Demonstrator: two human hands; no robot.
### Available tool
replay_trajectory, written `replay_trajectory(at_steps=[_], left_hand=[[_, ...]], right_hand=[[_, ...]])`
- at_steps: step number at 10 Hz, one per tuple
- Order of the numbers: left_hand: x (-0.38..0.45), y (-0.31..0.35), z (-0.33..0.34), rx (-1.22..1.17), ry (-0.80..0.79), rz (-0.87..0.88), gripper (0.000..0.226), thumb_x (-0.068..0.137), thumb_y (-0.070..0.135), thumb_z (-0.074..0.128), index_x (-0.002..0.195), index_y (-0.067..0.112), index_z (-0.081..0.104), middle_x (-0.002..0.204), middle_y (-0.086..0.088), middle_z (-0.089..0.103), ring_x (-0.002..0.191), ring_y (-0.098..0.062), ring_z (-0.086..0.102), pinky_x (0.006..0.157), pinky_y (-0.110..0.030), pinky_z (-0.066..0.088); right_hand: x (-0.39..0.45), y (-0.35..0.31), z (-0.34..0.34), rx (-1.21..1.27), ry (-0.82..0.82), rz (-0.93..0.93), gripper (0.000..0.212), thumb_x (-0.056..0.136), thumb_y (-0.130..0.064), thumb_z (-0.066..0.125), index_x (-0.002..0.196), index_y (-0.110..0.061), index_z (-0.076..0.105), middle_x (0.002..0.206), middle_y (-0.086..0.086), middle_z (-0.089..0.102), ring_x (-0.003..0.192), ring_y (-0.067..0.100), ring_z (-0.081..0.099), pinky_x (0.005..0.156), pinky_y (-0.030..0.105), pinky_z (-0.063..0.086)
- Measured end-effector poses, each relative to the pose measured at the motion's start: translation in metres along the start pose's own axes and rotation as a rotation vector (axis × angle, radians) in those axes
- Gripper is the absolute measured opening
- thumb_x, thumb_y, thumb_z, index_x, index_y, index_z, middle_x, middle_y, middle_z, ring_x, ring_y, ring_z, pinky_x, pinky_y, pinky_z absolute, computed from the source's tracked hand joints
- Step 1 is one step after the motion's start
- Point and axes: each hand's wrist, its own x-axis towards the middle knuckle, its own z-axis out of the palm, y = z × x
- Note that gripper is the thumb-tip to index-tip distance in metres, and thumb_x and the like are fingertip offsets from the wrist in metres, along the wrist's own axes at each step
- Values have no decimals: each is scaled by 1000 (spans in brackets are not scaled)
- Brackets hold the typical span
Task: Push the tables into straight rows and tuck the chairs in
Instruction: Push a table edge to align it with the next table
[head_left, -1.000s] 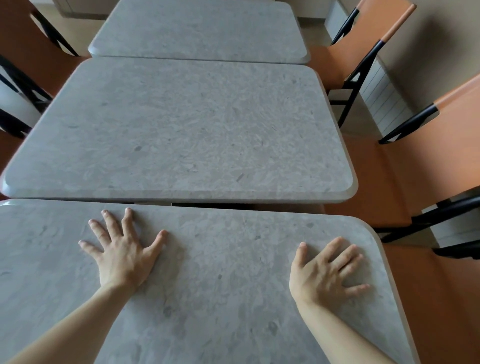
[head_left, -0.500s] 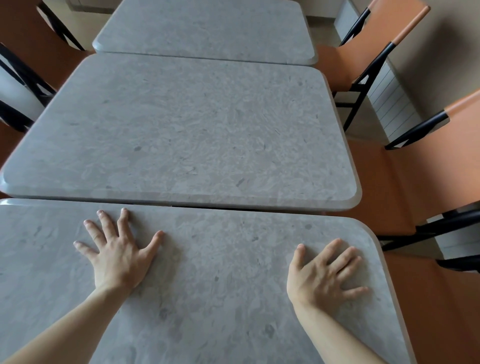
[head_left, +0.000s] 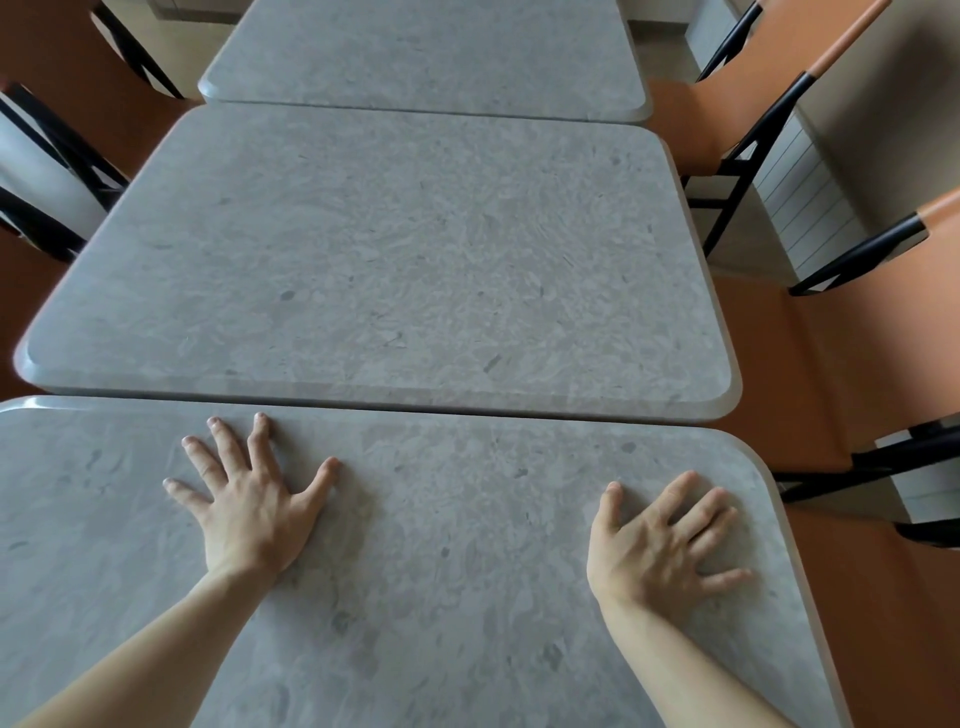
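Beneath both hands, the nearest grey stone-topped bench (head_left: 441, 571) was pressed: left hand (head_left: 249, 509) and right hand (head_left: 660, 551) were spread flat, gripping nothing, presumably to slide it against the middle grey bench (head_left: 395, 260) just beyond the fingertips.

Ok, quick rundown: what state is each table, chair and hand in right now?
Near table: both palms on it, a thin dark gap to the next.
Middle table: bare, right edge inset from the near table's.
Far table: bare, butted against the middle one.
Left hand: flat, fingers spread.
Right hand: flat, fingers spread.
Right-side chairs: seats out beside the tables.
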Motion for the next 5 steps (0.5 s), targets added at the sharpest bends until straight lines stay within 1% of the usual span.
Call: replay_trajectory(at_steps=[5], left_hand=[[2, 1, 1, 26, -11, -15, 116, 69, 90, 11, 162, 20, 11, 169, -19, -2, 155, -40, -15, 118, -69, -4]], right_hand=[[5, -4, 1, 25, 8, -8, 89, 91, -68, 27, 160, -16, 9, 167, 13, 5, 154, 29, 0, 114, 72, 5]])
